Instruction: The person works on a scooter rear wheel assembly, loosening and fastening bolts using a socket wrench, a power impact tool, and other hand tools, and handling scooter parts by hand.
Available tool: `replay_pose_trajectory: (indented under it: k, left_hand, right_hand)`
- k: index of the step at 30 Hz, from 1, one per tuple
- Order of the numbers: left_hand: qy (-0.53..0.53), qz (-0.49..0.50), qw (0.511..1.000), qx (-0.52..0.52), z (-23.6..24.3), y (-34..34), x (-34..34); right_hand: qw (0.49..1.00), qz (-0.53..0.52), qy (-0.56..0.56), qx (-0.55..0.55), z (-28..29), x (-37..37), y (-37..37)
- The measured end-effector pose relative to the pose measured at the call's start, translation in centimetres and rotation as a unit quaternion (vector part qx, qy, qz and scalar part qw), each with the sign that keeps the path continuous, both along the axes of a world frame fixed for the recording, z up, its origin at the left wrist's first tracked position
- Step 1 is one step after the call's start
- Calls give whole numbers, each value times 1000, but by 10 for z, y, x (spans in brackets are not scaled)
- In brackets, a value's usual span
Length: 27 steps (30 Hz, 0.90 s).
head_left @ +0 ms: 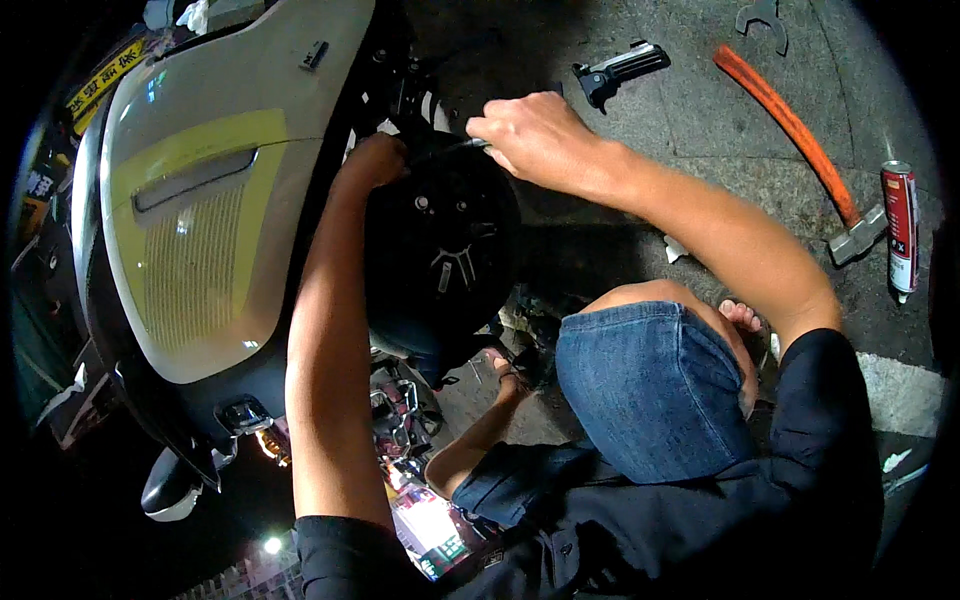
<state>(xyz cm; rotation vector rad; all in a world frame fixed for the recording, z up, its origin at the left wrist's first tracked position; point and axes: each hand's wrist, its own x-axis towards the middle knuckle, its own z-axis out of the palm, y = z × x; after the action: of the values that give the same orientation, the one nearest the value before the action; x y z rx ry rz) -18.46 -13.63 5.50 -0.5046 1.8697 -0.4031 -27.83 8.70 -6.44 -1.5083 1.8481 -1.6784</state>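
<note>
Gripping metal rod (464, 146), right hand (535, 136) closed near black wheel (442, 238); left hand (374, 160) curled, hold unclear.

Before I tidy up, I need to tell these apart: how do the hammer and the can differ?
Colour: the hammer has an orange handle and grey metal head; the can is red and whitish.
Shape: the hammer is long with a crosswise head; the can is a cylinder with a narrow tip.
Size: the hammer looks clearly longer than the can.
Both lie on the ground.
</note>
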Motion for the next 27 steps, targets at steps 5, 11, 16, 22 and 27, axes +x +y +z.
replay_pose_trajectory:
  k: [5, 11, 16, 22, 27]
  left_hand:
    - [31, 27, 999, -11, -4, -7, 4]
    - [-43, -12, 999, 9, -8, 16, -13]
    - [-130, -205, 969, 54, -9, -20, 0]
    - [-93, -123, 988, 10, -8, -20, 0]
    - [-42, -64, 997, 6, -7, -8, -5]
  right_hand:
    - [994, 15, 106, -2, 15, -14, -16]
    - [984, 79, 62, 147, 18, -32, -20]
    - [984, 74, 72, 147, 23, -23, -23]
    - [980, 137, -30, 140, 22, -27, -20]
    - [993, 28, 90, 65, 17, -19, -18]
